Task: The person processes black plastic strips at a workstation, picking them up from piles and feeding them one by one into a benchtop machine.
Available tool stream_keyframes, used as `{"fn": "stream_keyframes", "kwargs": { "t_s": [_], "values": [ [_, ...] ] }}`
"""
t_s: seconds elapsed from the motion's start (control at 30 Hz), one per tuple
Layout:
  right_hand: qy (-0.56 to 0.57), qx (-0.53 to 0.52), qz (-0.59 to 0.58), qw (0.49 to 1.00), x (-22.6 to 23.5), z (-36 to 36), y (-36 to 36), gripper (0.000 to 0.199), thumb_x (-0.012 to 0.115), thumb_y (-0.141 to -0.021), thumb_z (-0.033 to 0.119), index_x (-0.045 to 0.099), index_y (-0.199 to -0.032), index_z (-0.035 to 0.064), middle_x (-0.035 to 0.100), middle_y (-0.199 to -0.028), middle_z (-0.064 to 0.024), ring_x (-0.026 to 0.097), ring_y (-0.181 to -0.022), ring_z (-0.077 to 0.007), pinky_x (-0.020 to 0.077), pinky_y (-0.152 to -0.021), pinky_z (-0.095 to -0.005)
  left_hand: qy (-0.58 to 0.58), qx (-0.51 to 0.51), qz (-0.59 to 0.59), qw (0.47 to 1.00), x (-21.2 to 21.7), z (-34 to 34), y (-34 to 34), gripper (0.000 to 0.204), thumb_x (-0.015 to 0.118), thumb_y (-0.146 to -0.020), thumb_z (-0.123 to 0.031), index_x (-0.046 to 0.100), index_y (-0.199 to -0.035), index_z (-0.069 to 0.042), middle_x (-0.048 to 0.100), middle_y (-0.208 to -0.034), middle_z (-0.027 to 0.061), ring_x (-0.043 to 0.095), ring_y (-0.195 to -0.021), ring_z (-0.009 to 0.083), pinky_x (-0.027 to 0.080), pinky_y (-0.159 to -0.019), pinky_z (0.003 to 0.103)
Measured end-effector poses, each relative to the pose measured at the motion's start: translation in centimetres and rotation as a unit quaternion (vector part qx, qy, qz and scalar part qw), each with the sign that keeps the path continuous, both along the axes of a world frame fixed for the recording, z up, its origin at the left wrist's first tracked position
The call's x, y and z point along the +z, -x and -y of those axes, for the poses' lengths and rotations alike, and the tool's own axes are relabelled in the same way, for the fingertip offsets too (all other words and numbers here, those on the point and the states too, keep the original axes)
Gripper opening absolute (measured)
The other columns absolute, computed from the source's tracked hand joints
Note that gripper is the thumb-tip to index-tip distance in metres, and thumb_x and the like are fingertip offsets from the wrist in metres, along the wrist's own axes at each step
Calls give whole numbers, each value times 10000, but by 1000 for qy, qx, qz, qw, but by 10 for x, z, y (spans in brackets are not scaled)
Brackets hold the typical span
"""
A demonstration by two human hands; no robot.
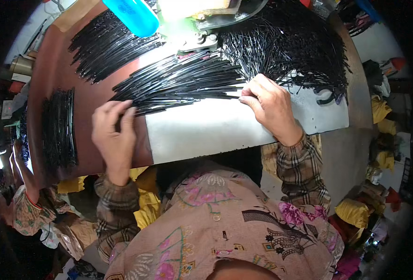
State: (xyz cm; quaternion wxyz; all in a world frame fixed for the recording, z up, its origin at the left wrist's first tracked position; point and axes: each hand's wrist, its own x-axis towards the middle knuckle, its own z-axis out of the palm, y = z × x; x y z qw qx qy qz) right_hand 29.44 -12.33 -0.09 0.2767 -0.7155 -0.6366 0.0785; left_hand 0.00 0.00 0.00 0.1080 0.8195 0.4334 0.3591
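A fan of thin black plastic strips (178,84) lies across the brown and white table. My left hand (114,135) rests on the strips' left ends, fingers curled over them. At the right ends of the same fan, my right hand (272,105) pinches the strips between thumb and fingers. A big loose heap of black strips (290,42) lies just behind the right hand.
Another row of strips (104,44) lies at the back left, and a stacked bundle (59,128) at the left edge. A blue cylinder (136,16) and a metal machine base (202,39) stand at the back. White plate (206,130), yellow bags (356,212) on the floor.
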Motion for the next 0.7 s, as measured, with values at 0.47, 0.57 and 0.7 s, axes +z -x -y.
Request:
{"fn": "stream_keyframes", "kwargs": {
  "t_s": [0.47, 0.57, 0.7],
  "values": [
    [-98, 17, -37, 994, 7, 3, 21, 116, 675, -788, 136, 580, -788, 71, 607, -728, -51, 596, -696, -250, 469, -622, -353, 55, -123, 103, 986, 2, 48, -98, 265, 773, -679, -40, 630, -902, -43, 577, -870, 94, 556, -833, 261, 450, -715, 348],
    [-146, 61, -46, 986, 4, -3, 32, 114, 674, -783, 119, 572, -794, 69, 598, -725, -62, 594, -701, -263, 478, -644, -363, -123, -180, -16, 976, 8, 42, -102, 236, 683, -752, -83, 636, -983, -86, 580, -945, 91, 544, -894, 282, 418, -774, 369],
    [-108, 56, -157, 980, 8, -10, 31, 126, 712, -776, 156, 639, -796, 56, 625, -759, -87, 610, -686, -248, 493, -640, -342, 62, -245, -44, 966, 1, 34, -89, 180, 630, -778, -14, 627, -950, -68, 570, -834, 104, 598, -769, 267, 455, -651, 341]
  ]
}}
